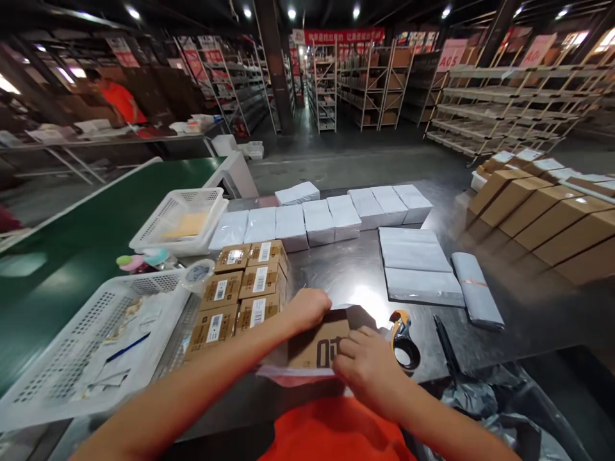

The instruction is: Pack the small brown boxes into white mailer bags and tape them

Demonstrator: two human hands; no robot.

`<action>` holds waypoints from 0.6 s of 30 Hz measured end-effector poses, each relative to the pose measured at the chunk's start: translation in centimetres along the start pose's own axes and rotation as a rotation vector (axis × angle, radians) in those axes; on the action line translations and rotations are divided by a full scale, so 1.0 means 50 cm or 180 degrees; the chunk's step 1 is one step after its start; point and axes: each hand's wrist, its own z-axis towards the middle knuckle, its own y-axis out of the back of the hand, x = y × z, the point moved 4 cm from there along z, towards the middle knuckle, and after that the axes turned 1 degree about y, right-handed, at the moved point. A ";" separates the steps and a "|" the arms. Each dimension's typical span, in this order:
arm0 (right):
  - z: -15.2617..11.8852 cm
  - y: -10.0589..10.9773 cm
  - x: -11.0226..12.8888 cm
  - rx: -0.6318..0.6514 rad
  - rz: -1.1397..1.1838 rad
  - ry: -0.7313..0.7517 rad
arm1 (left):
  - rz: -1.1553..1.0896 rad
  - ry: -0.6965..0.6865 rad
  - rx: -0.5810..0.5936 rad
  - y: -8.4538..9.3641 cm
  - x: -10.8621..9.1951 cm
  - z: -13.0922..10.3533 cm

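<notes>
A brown cardboard box (307,349) with dark printed characters lies partly inside a mailing bag (288,374), pale outside and dark inside, at the table's near edge. My left hand (310,307) is closed in a fist at the bag's far left edge. On the right side, the fingers of my right hand (365,362) are curled over the bag's edge against the box. Just right of that hand is a tape dispenser (403,339). Small brown boxes with barcode labels (240,288) stand in two columns to the left of my left hand.
White wrapped parcels (291,224) line the table's far side. Flat mailing bags (420,262) and a rolled bundle (475,288) lie right. White baskets (163,282) stand left by a green conveyor (120,205). Large cartons (542,214) stand far right. A co-worker (122,99) is behind.
</notes>
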 end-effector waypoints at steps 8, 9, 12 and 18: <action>-0.011 0.004 0.009 0.0075 0.0289 -0.0066 | 0.0346 -0.0540 0.0209 -0.036 -0.044 -0.043; -0.013 0.002 0.005 0.0089 0.0353 -0.0128 | 0.0340 -0.0571 0.0215 -0.043 -0.046 -0.045; -0.022 0.005 -0.007 0.0034 0.0546 -0.0319 | -0.0009 -0.0734 0.0146 -0.059 -0.044 -0.054; 0.010 -0.003 -0.046 0.0874 0.1157 -0.0600 | -0.0800 -0.1263 0.0240 -0.074 -0.041 -0.076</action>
